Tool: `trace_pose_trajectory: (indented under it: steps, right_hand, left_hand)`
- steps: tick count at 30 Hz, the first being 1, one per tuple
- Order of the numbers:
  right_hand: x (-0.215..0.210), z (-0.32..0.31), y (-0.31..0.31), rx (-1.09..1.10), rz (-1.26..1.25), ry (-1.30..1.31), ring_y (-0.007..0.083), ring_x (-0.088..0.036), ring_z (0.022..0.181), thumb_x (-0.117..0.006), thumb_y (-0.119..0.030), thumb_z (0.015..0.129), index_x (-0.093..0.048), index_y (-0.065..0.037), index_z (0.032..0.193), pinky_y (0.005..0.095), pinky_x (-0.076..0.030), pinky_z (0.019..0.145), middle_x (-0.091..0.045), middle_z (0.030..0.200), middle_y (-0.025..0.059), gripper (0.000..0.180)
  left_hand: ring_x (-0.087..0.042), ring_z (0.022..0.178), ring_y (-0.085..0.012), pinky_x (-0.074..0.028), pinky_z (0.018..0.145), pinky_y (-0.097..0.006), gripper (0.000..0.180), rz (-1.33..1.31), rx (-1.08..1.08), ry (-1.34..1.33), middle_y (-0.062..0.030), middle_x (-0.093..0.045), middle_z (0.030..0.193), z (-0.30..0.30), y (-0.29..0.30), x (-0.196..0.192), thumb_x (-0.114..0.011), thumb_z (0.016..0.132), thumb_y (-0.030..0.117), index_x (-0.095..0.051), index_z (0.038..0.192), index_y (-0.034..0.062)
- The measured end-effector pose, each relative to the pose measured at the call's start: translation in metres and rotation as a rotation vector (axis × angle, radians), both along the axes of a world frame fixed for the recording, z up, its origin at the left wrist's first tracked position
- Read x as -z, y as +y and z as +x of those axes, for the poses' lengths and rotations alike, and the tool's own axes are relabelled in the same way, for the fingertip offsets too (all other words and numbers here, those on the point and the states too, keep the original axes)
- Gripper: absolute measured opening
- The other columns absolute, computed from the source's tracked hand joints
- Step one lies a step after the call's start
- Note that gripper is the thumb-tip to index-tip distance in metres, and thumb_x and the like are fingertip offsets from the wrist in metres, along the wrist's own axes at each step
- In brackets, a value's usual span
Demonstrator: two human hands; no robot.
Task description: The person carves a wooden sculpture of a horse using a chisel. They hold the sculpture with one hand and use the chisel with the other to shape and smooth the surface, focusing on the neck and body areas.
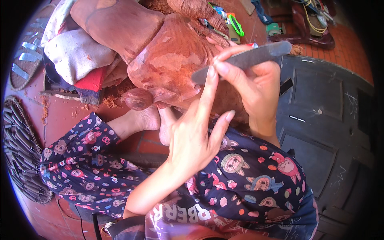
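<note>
A large reddish-brown carved wooden figure (168, 56) rests on the floor against my bare feet (152, 120). A long flat grey metal file (244, 59) lies across its right side. My right hand (256, 86) grips the file near its middle and far end. My left hand (196, 132) reaches up from below, its index fingertip pressing on the file's near end, the other fingers spread. My legs in dark patterned trousers (92, 160) are folded beneath.
Cloth bundles, white and red (80, 56), lie under the carving at the left, with wood dust around. A dark carved wooden panel (324, 120) lies at right. A woven basket (20, 152) and a sandal (24, 60) sit at left; tools lie at the top right (312, 20).
</note>
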State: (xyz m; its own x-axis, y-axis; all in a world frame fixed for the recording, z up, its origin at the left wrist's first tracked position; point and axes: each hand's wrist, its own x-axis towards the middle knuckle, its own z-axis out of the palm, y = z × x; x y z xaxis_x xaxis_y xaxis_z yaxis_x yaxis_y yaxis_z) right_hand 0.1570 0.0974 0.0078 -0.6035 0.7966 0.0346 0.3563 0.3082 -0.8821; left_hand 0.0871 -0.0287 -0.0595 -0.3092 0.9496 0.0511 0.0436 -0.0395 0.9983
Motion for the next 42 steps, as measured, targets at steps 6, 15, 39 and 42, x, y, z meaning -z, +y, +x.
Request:
trace_pose_trajectory:
  steps: [6, 15, 39, 42]
  right_hand:
    - [-0.002, 0.0, 0.001, -0.01, -0.022, 0.026, 0.0116, -0.068, 0.081, -0.066, 0.0, 0.092, -0.07, 0.005, 0.096, 0.0241, -0.054, 0.074, -0.072, 0.086, 0.0072, 0.008]
    - [0.001, 0.002, 0.003, -0.056, 0.004, 0.027, 0.0107, -0.067, 0.081, -0.066, 0.001, 0.091, -0.069, 0.005, 0.096, 0.0238, -0.053, 0.073, -0.071, 0.087, 0.0057, 0.007]
    - [0.006, -0.001, 0.0, -0.018, 0.104, -0.043, 0.0113, -0.068, 0.074, -0.066, 0.0, 0.089, -0.07, 0.003, 0.093, 0.0253, -0.053, 0.067, -0.071, 0.079, 0.0066, 0.007]
    - [0.002, -0.001, -0.002, 0.007, 0.082, -0.039, 0.0111, -0.068, 0.074, -0.066, 0.0, 0.088, -0.07, 0.003, 0.093, 0.0252, -0.053, 0.067, -0.071, 0.078, 0.0062, 0.007]
  left_hand:
    - [-0.069, 0.104, -0.0331, -0.024, 0.11, -0.059, 0.083, -0.108, 0.041, -0.1, -0.0205, -0.07, 0.111, 0.002, 0.005, -0.002, -0.069, 0.092, 0.028, -0.023, 0.159, 0.011]
    - [-0.07, 0.098, -0.0334, -0.021, 0.111, -0.058, 0.082, -0.158, 0.096, -0.02, -0.0208, -0.069, 0.112, -0.005, 0.003, -0.004, -0.068, 0.093, 0.031, -0.024, 0.159, 0.0118]
    - [-0.071, 0.09, -0.0369, -0.05, 0.089, -0.041, 0.085, -0.051, 0.035, -0.007, -0.0229, -0.069, 0.107, -0.002, -0.006, 0.001, -0.071, 0.09, 0.024, -0.023, 0.159, 0.0107]
    - [-0.071, 0.086, -0.0352, -0.04, 0.101, -0.048, 0.085, -0.063, 0.04, -0.063, -0.0214, -0.069, 0.102, 0.001, -0.003, 0.0, -0.071, 0.09, 0.025, -0.024, 0.159, 0.011]
